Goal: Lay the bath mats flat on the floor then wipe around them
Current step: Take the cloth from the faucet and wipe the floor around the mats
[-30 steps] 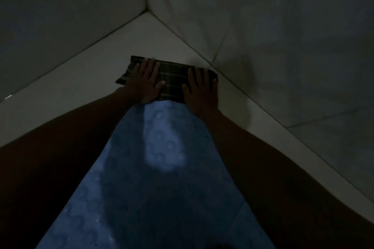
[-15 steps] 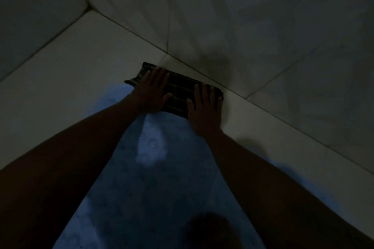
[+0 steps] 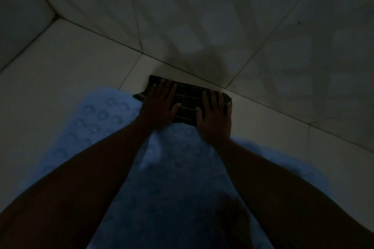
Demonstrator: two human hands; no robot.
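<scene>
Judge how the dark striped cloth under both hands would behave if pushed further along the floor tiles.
The dark striped cloth lies folded and flat, so it probably is limp and would bunch unless pressed. With the left hand and right hand spread on it, it likely slides easily over the smooth floor tiles.

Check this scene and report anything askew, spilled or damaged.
Nothing stands out. The blue bath mat lies flat on the floor tiles; both hands press a folded dark cloth beside the wall.

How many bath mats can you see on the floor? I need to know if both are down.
1: a blue bath mat lies flat under the forearms, just short of the wall. Another may lie outside the frame.
</scene>
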